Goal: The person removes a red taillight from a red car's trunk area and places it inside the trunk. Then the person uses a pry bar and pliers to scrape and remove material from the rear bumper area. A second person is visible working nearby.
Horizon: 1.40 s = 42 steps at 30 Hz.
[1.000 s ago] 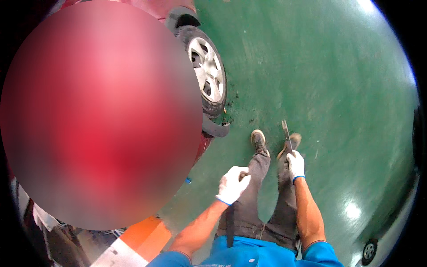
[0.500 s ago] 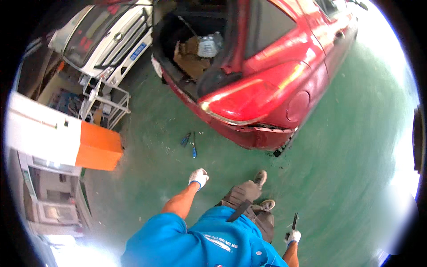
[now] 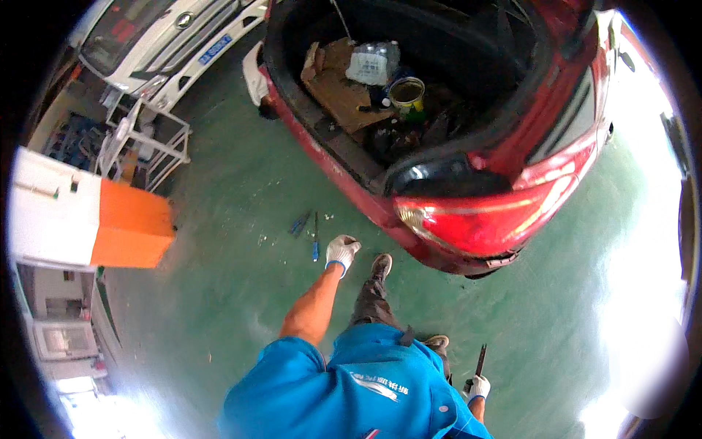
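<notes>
From above, a person in a blue shirt (image 3: 292, 388) stands on a green floor (image 3: 234, 307) behind a red car (image 3: 349, 189) with its boot open; the gloved right hand (image 3: 479, 388), low and right of the body, has its fingers wrapped around one end of a narrow dark tool (image 3: 481, 360), which points away from the body, clear of the car; the gloved left hand (image 3: 342, 251) is held out ahead, fingers curled inward, though whether they close on anything cannot be told; nearest it, on the floor, lie a blue-handled screwdriver (image 3: 316, 249) and what look like pliers (image 3: 300, 223).

The tool looks stiff and light enough for one hand, hard to damage; the gloved end seems the sensible hold, and the cloth glove should limit slipping.

Writing shows as white lettering on the shirt, print on a clear pack (image 3: 371, 64) in the boot, and characters on a blue plate (image 3: 215, 50) on a white vehicle (image 3: 172, 88); no tool marking is legible.
</notes>
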### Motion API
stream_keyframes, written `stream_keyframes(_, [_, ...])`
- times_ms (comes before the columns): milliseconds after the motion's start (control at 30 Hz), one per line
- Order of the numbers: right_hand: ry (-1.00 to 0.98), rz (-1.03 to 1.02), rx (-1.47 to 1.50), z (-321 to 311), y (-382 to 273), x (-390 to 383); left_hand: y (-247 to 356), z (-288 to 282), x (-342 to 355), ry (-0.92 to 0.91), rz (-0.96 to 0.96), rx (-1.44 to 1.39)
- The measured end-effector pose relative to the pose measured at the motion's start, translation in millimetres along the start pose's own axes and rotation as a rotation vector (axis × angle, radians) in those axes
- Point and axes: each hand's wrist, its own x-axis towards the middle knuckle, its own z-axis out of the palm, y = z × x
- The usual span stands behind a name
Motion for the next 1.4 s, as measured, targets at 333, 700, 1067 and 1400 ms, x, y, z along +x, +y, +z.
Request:
stream_keyframes(333, [0.051,-0.048,-0.03,115.7,-29.4,-100.4,155.8,-56.8,207.6,0.049,0.18,-0.193])
stream_keyframes(700, [0.117,-0.006,0.093,141.8,-7.6,-122.9,250.5,-54.9,236.7,-0.011,0.146,-0.364])
stream_keyframes(1067, [0.097,-0.077,0.011,169.0,-29.0,-153.0,-132.3,-40.6,45.1,-0.833,0.25,1.189])
stream_keyframes(1400, [0.081,-0.135,-0.196,162.1,-71.2,-135.2,-14.1,-35.5,129.2,-0.544,-0.287,0.068])
